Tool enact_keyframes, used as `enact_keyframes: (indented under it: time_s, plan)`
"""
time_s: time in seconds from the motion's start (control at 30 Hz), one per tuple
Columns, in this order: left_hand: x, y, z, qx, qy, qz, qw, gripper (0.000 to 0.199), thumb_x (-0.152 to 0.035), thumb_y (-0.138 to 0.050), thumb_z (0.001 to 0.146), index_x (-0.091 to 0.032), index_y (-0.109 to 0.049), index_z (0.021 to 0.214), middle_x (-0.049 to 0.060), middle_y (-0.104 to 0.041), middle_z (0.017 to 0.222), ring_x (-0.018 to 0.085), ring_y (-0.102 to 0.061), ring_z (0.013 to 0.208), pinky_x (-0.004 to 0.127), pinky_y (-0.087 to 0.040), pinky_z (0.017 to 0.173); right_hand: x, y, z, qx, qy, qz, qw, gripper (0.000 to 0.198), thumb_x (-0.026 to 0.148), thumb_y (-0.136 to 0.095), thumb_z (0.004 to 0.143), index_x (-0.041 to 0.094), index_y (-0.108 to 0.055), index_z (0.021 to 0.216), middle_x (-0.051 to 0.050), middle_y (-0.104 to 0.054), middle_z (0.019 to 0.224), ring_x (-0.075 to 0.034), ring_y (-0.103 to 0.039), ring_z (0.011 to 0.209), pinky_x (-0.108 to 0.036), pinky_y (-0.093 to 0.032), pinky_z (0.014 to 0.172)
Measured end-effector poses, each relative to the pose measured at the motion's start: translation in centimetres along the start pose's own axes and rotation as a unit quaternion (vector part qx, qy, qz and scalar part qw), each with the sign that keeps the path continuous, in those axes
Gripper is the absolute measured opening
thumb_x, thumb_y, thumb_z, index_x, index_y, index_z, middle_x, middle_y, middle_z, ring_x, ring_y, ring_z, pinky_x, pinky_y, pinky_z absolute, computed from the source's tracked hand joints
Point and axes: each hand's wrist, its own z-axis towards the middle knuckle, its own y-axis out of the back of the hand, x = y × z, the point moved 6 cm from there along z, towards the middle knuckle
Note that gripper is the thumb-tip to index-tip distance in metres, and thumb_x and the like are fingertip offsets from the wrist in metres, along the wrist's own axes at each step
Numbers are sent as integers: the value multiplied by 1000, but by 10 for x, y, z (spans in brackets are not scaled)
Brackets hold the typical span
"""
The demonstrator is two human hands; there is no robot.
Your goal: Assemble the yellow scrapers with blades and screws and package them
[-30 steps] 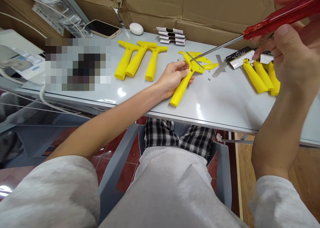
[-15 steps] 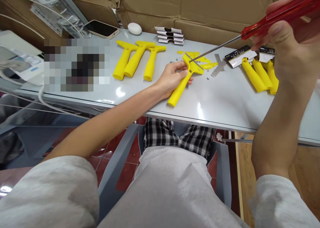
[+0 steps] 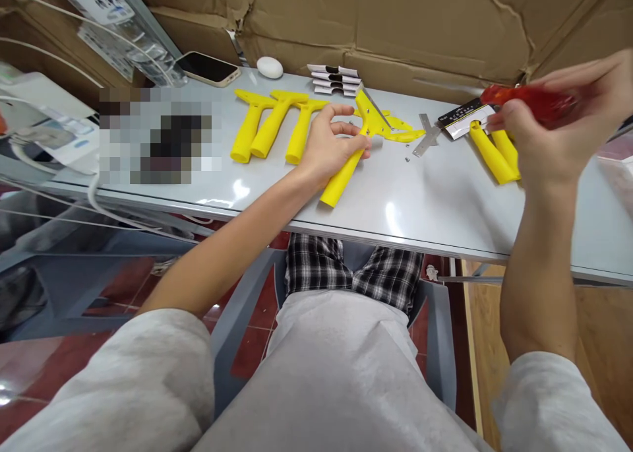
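Observation:
My left hand (image 3: 332,140) is closed round a yellow scraper (image 3: 342,180), its handle angled toward the table's front edge and a thin metal blade along its head. Up to the right, my right hand (image 3: 573,125) grips a screwdriver (image 3: 531,102) by its red see-through handle. The shaft is blurred and points left, apart from the scraper. Behind the scraper's head lie loose yellow plastic pieces (image 3: 408,136), partly hidden. Beside them are crossed flat metal blades (image 3: 428,135) and a few small screws (image 3: 407,159).
Three yellow scraper bodies (image 3: 266,125) lie left of my left hand. At the back are folded cards (image 3: 335,80), a white oval object (image 3: 270,67) and a phone (image 3: 210,68). More yellow handles (image 3: 490,154) with a black-and-white card (image 3: 465,119) lie right. Cardboard (image 3: 306,16) lines the back.
The screwdriver has come away from the scraper's head, and its shaft has swung up toward level. My left hand has turned the scraper slightly and shifted it a little left.

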Motion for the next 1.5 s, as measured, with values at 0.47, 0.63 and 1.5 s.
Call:
enact_keyframes:
  time_s: [0.47,0.63,1.5]
  plan:
    - [-2,-1,0,-7,-129,162,978,79,-40,-108,92,-36,-60,154,7,-73,134,29,-82,118,50,-74,100,-19,-36,-74,250,-15,-145,957,24,33,-78,96,23,-70,116,-15,-75,126,-24,-65,109,-45,-64,99]
    - [-13,-12,-9,30,-167,262,950,29,-40,-96,101,-26,-76,115,9,-73,138,26,-79,107,55,-71,113,-22,-45,-86,286,-16,-144,947,32,34,-81,95,21,-72,123,-12,-77,122,-25,-70,104,-46,-63,102]
    - [-26,36,-45,20,-172,231,957,17,-32,-70,113,-28,-82,101,10,-88,131,31,-80,126,45,-68,112,39,-43,-98,367,-16,-210,906,67,40,-54,113,12,-63,173,-22,-60,176,-38,-60,165,-63,-51,146]
